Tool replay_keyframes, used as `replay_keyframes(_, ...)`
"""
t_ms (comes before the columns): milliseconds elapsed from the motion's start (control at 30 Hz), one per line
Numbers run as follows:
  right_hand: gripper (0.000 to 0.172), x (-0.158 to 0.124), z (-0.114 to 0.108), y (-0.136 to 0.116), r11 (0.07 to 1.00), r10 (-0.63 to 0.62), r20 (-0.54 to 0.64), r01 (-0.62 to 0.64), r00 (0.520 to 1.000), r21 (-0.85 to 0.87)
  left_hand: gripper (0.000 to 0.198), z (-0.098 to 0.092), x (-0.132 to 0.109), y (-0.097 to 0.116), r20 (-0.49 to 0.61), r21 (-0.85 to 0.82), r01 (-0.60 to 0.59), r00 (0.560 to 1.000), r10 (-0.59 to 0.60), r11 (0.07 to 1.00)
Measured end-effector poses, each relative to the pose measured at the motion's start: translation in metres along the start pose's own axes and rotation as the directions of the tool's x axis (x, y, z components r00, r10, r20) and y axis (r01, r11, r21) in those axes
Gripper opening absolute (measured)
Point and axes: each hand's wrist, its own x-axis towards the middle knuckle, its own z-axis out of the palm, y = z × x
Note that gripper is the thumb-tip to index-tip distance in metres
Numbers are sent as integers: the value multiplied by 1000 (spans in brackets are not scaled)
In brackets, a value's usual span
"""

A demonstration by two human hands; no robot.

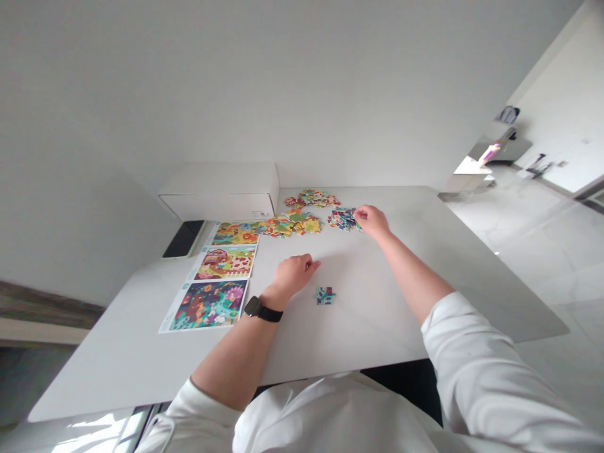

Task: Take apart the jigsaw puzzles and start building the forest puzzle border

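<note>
My right hand [372, 221] reaches to the right edge of a pile of dark blue and purple jigsaw pieces [343, 218]. Its thumb and fingers are pinched together, and whatever lies between them is hidden. Curled in a loose fist, with the thumb stretched out, my left hand [296, 274] rests over the middle of the table and shows nothing in it. Just to the right and nearer to me lie a few joined teal jigsaw pieces [325, 296], touched by neither hand.
Yellow-green jigsaw pieces [292, 224] and reddish ones [314, 199] lie in piles farther back. On the left are a farm picture sheet [225, 262], a dark forest one [207, 305] and a lion one [234, 233]. A phone [184, 239] and white box [219, 204] stand behind.
</note>
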Motion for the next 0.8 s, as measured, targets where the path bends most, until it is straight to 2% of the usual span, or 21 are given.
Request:
replay_keyframes(100,24,33,0,3,974,71,-23,-74,997,-216,43,0,3,2,-21,21,71,997,-71,997)
replay_keyframes(200,30,57,12,3,929,146,14,-132,989,-347,43,2,6,-1,8,12,100,995,-101,995)
replay_keyframes(333,34,78,35,3,894,234,99,-174,967,-413,43,7,9,-5,20,-11,125,992,-124,992)
replay_keyframes(500,42,93,54,3,877,254,95,-187,963,-443,39,7,7,-2,35,-28,118,993,-117,993)
replay_keyframes(667,27,96,53,0,920,247,78,-208,966,-333,37,6,6,-2,27,-9,107,994,-107,994)
replay_keyframes(733,19,92,47,-1,955,233,63,-216,970,-203,37,6,6,-2,27,-7,106,994,-106,994)
replay_keyframes(800,18,78,39,-5,984,180,37,-180,983,-13,36,7,7,-2,25,-8,111,994,-111,994)
